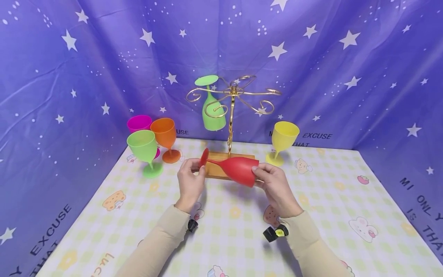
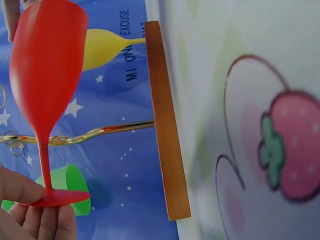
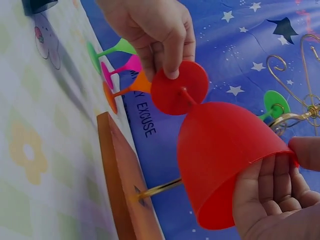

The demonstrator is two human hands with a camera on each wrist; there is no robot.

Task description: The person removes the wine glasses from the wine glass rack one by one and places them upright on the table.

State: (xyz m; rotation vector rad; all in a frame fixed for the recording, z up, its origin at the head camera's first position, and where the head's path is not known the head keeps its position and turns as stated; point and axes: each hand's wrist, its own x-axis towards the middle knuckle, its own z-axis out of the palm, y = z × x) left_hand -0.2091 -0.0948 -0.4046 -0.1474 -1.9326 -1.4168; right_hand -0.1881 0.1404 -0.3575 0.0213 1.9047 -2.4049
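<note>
A red goblet (image 1: 239,170) lies sideways in the air between both hands, in front of a gold stand. The left hand (image 1: 191,181) pinches its round foot (image 2: 60,197) between thumb and fingers. At the bowl end, the right hand (image 1: 275,188) grips the rim, thumb outside and fingers inside the bowl (image 3: 215,150). Behind them rises the gold metal stand (image 1: 231,127) with curled arms and a wooden base (image 1: 216,172). A green goblet (image 1: 214,115) hangs upside down from one of its left arms.
Upright on the table's left are a magenta goblet (image 1: 138,122), an orange goblet (image 1: 164,132) and another green goblet (image 1: 142,146). A yellow goblet (image 1: 285,136) stands right of the base. A blue starry curtain (image 1: 221,42) encloses the back and sides of the checkered tablecloth (image 1: 235,238).
</note>
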